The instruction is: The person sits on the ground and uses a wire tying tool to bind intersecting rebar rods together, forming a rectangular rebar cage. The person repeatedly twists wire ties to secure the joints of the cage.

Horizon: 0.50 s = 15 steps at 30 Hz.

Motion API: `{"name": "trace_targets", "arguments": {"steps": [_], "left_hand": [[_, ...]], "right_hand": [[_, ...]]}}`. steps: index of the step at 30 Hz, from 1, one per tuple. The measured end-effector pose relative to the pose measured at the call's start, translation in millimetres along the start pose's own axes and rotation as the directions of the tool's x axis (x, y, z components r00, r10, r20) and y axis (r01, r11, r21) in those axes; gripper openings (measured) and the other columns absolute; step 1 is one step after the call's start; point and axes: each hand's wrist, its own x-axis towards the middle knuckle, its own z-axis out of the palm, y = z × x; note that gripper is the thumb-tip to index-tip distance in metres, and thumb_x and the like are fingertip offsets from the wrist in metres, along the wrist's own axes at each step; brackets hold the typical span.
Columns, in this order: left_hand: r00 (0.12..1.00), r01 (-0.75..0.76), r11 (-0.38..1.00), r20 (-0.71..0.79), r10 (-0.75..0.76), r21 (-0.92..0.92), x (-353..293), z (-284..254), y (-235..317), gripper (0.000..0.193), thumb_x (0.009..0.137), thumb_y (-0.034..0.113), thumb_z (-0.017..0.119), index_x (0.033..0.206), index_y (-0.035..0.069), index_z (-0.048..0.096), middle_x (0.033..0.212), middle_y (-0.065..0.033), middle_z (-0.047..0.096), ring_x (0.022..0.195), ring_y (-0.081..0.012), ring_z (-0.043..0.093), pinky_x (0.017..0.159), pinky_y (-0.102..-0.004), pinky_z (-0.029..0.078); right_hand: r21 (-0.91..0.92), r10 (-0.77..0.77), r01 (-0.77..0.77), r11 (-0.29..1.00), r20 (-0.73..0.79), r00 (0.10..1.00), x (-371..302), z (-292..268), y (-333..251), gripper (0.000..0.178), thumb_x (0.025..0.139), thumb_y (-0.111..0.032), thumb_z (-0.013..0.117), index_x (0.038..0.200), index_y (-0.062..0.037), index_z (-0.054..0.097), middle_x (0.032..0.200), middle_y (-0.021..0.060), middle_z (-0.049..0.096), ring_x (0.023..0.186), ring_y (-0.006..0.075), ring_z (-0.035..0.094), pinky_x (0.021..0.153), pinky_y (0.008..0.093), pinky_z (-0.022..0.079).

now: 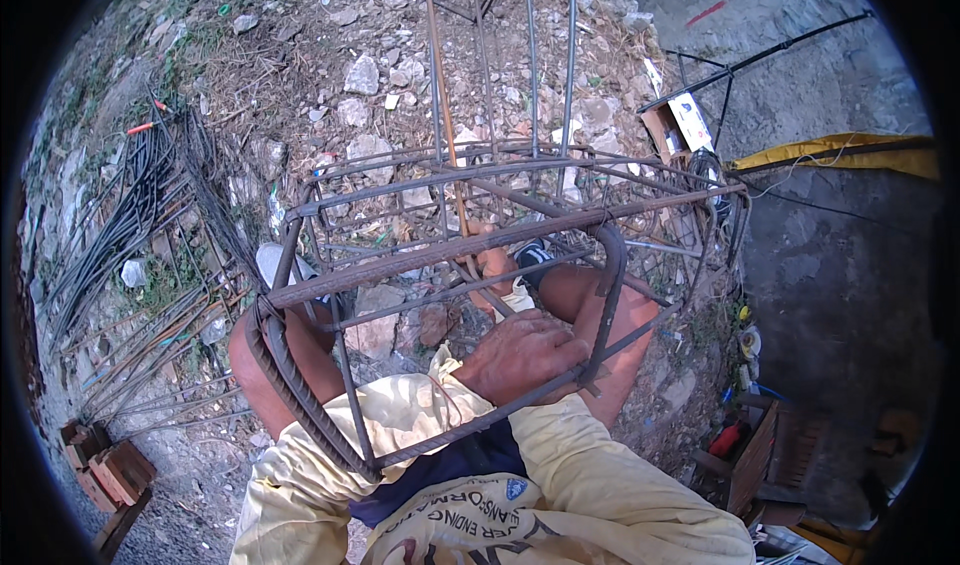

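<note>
A rebar cage [490, 242] of ribbed steel bars and bent stirrups [612, 265] lies across my bent legs. My left hand [525, 353] is closed on a slanting steel bar [490, 293] inside the near end of the frame. Its palm side is hidden. Farther forward, my right hand [493, 263] is curled near the upper end of that bar, beside a rusty upright rod [447, 85]. The cage's thick crossbar partly covers it, and its fingertips cannot be made out clearly.
Bundled dark rods [140, 200] lie on rocky ground at left, above stacked bricks [112, 470]. At right are an open carton [672, 130], a yellow-edged sheet [840, 153] and a wooden crate [745, 460]. Several long rods extend forward from the cage.
</note>
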Motion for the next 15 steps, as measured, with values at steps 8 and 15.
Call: {"name": "trace_targets", "arguments": {"steps": [8,15], "left_hand": [[1.000,0.014,1.000,0.024,-0.015,0.017,-3,1,1,0.032,0.069,0.023,0.074,0.091,0.006,0.058,0.074,-0.0102,0.061,0.072,-0.0299,0.064,0.064,-0.0403,0.049],[1.000,0.008,1.000,0.002,-0.008,0.028,-7,8,-4,0.028,0.078,0.030,0.073,0.087,0.008,0.059,0.069,-0.0102,0.062,0.072,-0.0297,0.065,0.064,-0.0420,0.048]], "right_hand": [[0.265,0.193,-0.126,0.956,-0.245,0.950,-21,1,0,0.042,0.101,-0.045,0.042,0.112,-0.0071,0.057,0.076,-0.0036,0.041,0.067,0.0112,0.046,0.062,0.0287,0.044],[0.123,0.359,-0.341,0.932,-0.192,0.913,-21,-13,-4,0.037,0.100,-0.038,0.049,0.116,-0.0054,0.053,0.075,-0.0030,0.044,0.060,0.0109,0.048,0.054,0.0259,0.045]]}}
